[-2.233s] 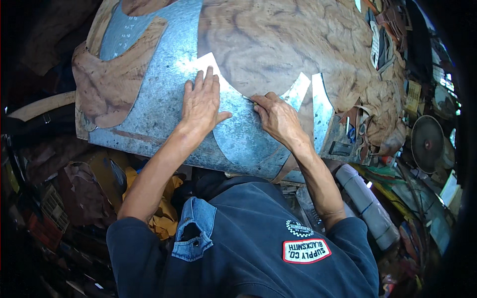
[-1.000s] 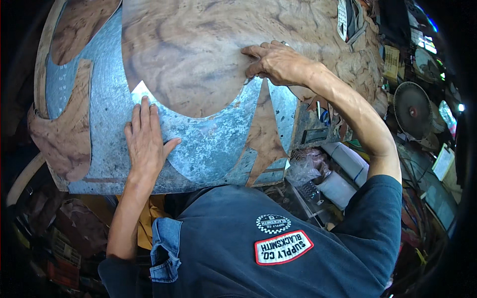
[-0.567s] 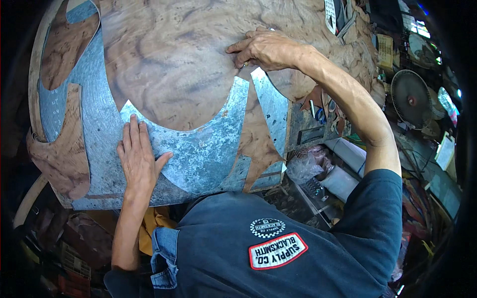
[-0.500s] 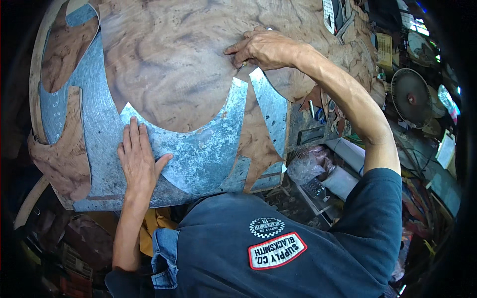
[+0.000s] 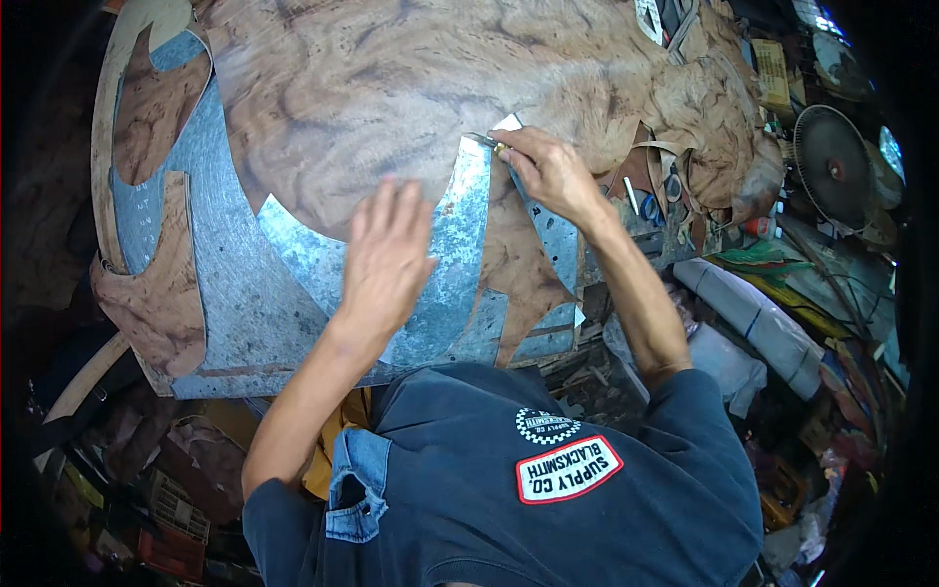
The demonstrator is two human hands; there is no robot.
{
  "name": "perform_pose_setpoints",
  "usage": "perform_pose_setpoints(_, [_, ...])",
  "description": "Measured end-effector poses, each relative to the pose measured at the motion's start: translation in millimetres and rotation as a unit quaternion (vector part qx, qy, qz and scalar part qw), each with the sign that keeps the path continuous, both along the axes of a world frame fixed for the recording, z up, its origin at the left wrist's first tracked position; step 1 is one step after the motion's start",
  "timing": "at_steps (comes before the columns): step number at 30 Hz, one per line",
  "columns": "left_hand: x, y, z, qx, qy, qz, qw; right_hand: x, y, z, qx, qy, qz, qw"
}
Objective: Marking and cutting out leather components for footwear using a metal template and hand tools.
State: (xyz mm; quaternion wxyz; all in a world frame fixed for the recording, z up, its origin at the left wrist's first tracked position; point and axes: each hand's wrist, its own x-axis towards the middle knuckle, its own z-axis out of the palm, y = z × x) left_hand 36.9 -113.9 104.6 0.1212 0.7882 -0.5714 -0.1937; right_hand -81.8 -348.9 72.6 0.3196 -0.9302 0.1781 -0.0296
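A large mottled brown leather sheet (image 5: 391, 88) covers most of the worktable, its near edge cut in curves. Bluish speckled metal (image 5: 455, 235) shows along that curved edge; whether it is a separate plate or the table top, I cannot tell. Over this metal and the leather's edge is my left hand (image 5: 386, 259), blurred, with its fingers stretched out and nothing in them. My right hand (image 5: 556, 174) pinches a small knife-like tool (image 5: 486, 142) with a metal tip and a yellowish part. The tip lies at the narrow upper end of the metal, beside a brown leather strip (image 5: 518, 264).
Cut leather pieces (image 5: 152, 293) lie at the table's left. Blue-handled scissors (image 5: 650, 207) and a pale pen-like stick (image 5: 631, 196) rest on the right, near leather scraps. Beyond are a round fan (image 5: 831, 171) and a plastic-wrapped roll (image 5: 748, 318).
My left hand has lifted from the metal's left tip and moved right. My right hand has come nearer and right, bringing the tool to the metal's upper end. The view has shifted slightly.
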Motion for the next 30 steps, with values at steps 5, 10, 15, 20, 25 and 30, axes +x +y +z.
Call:
perform_pose_setpoints(5, [-6,-54,-28,0.014,-0.076,-0.086,0.993,0,10,-6,0.017,-0.004,-0.023,1.000])
perform_pose_setpoints(10, [-7,-65,-35,0.066,-0.107,-0.117,0.985,-1,10,-8,-0.008,-0.006,-0.007,1.000])
perform_pose_setpoints(15, [-6,-66,-34,0.071,-0.096,-0.116,0.986,1,8,-9,-0.001,-0.001,0.000,1.000])
perform_pose_setpoints(20, [-6,-69,-33,0.079,-0.100,-0.116,0.985,3,2,-8,0.001,0.030,0.020,0.999])
perform_pose_setpoints(25, [-6,-72,-28,0.091,-0.111,-0.122,0.982,6,1,-6,-0.044,0.044,0.049,0.997])
perform_pose_setpoints(30, [-6,-72,-25,0.107,-0.101,-0.117,0.982,-1,-2,0,-0.050,0.044,0.047,0.997])
